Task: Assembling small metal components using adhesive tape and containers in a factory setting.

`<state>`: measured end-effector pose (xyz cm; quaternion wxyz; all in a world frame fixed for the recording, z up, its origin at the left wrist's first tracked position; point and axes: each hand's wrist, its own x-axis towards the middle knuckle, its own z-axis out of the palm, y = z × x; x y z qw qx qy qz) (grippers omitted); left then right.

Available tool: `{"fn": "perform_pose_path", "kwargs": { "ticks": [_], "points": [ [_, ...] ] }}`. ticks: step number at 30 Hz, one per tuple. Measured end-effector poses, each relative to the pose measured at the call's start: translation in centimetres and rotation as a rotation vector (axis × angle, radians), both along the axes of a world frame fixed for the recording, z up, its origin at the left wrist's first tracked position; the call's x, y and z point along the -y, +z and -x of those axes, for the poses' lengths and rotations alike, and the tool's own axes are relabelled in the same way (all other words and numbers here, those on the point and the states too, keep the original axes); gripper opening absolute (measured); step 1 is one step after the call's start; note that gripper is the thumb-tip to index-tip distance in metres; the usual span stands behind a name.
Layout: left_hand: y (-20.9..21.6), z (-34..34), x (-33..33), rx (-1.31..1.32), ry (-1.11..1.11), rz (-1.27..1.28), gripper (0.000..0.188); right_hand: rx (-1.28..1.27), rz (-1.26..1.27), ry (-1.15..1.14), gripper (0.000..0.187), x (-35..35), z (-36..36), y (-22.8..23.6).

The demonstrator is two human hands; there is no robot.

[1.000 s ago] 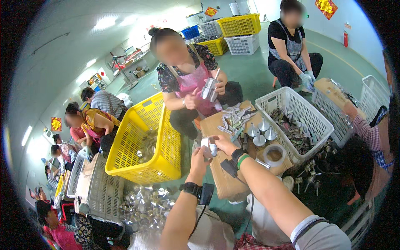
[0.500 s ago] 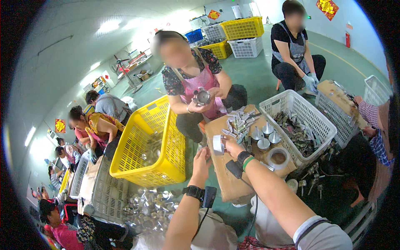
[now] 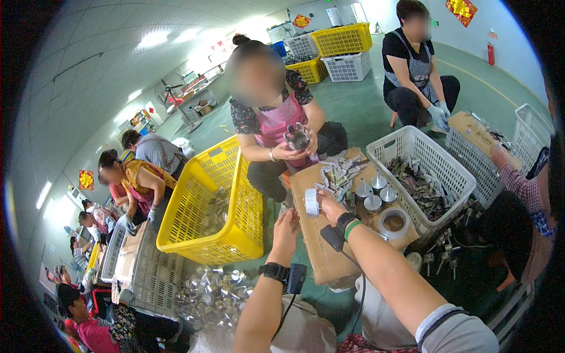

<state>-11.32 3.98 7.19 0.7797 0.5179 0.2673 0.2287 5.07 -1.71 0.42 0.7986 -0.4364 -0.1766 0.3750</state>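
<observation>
My right hand [image 3: 329, 204] holds a short silvery metal cup [image 3: 312, 202] by its side, over the edge of the cardboard-topped work surface [image 3: 318, 253]. To its left, my left hand [image 3: 286, 228] is raised with fingers loosely bent and apart, and I see nothing in it. Thin light-coloured strips [image 3: 341, 172] lie heaped beyond my right hand. Several round metal lids with stems [image 3: 372, 203] stand to the right of it, with a pale ring [image 3: 392, 224] nearer to me. Across from me a co-worker holds a round metal part [image 3: 296, 139] in both hands.
A yellow crate [image 3: 247, 229] stands to the left, with many loose metal cups [image 3: 215, 294] on the floor before it. A white crate [image 3: 435, 215] of strips is on the right, and stemmed metal parts [image 3: 441, 253] lie below it. Other people work on both sides.
The co-worker opposite has leaned in and tipped the metal part, now lower and further right. The cup in my right hand has turned slightly. My left hand is almost still.
</observation>
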Motion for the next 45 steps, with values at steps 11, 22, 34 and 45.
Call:
{"fn": "perform_pose_path", "kwargs": {
  "ticks": [11,22,34,45],
  "points": [
    [0.2,0.2,0.5,0.057,-0.033,-0.035,0.029,0.048,-0.002,0.031,0.018,0.6,0.8,1.1],
    [0.4,-0.4,0.4,0.07,-0.075,-0.051,0.032,0.125,-0.085,0.082,0.022,0.0,0.2,1.1],
    [-0.1,-0.3,1.8,0.047,-0.11,-0.122,0.032,0.132,-0.053,0.092,0.022,-0.5,0.8,-0.1],
    [0.2,-0.3,2.2,-0.043,-0.083,-0.174,0.019,0.226,0.003,0.033,0.017,0.0,1.6,2.1]
  ]
}}
